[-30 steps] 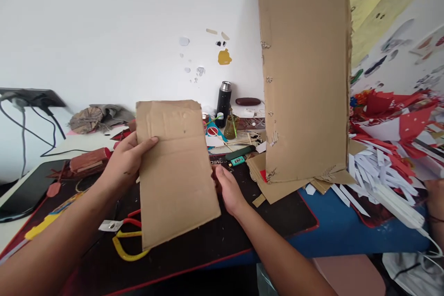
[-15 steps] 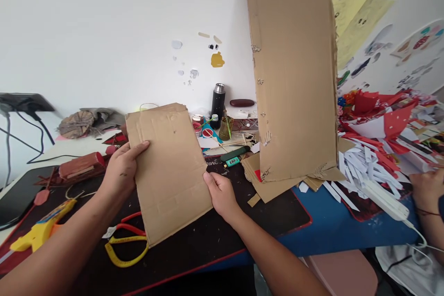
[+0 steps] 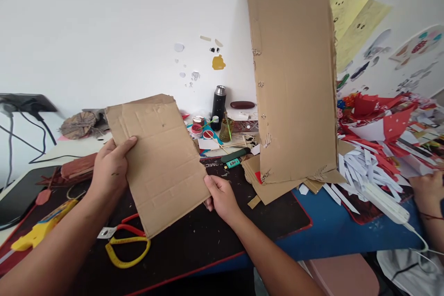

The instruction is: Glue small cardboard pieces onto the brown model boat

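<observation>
A rectangular piece of brown cardboard is held up over the dark desk mat, tilted with its top edge leaning left. My left hand grips its left edge, thumb on the front. My right hand holds its lower right edge. Beneath the sheet lie scissors with yellow and red handles.
A tall cardboard sheet stands against the wall over a stack of cardboard scraps. Red and white paper cuttings pile at the right, where another person's hand rests. A black flask, small jars, a yellow glue gun and a tablet crowd the desk.
The cardboard piece has swung and shifted to the left, its top leaning further left. My right hand moved from behind it to gripping its lower right edge.
</observation>
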Motion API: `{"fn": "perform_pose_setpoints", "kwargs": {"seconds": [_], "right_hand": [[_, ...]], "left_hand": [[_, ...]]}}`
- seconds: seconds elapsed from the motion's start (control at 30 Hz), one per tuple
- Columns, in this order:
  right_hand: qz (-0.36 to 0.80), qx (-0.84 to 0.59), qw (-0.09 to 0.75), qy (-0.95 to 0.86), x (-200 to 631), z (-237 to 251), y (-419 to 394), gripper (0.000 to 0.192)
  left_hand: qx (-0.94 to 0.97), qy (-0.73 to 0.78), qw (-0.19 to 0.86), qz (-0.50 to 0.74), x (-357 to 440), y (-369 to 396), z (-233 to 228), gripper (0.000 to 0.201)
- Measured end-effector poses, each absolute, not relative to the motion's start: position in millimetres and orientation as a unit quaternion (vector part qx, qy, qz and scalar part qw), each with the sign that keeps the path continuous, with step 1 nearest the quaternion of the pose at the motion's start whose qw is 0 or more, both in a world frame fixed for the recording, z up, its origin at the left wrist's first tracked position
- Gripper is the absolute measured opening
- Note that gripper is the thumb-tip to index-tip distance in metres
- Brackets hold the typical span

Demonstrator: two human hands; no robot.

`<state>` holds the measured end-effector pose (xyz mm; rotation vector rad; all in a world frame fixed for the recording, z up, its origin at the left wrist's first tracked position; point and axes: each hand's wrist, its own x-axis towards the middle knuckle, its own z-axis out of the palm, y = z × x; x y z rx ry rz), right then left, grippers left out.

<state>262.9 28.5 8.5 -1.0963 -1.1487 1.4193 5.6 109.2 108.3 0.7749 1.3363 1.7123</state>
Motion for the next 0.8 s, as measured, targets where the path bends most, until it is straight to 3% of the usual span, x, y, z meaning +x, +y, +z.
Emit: {"fn": "perform_pose_setpoints", "kwargs": {"seconds": [0.23,0.53,0.8], "right_hand": [[0.564,-0.465,0.517,-0.445,266,9,31,0.078],[0.601,-0.438,0.502,-0.441,262,14,26,0.077],[0.540,-0.461,0.524,-0.471,272,28,24,0.055]], "left_hand": [[0.282,0.526,0.449,0.665,13,107,96,0.042],[0.296,0.470,0.412,0.722,14,112,104,0.045],[0.309,0.433,0.515,0.672,-6,108,126,0.039]]}}
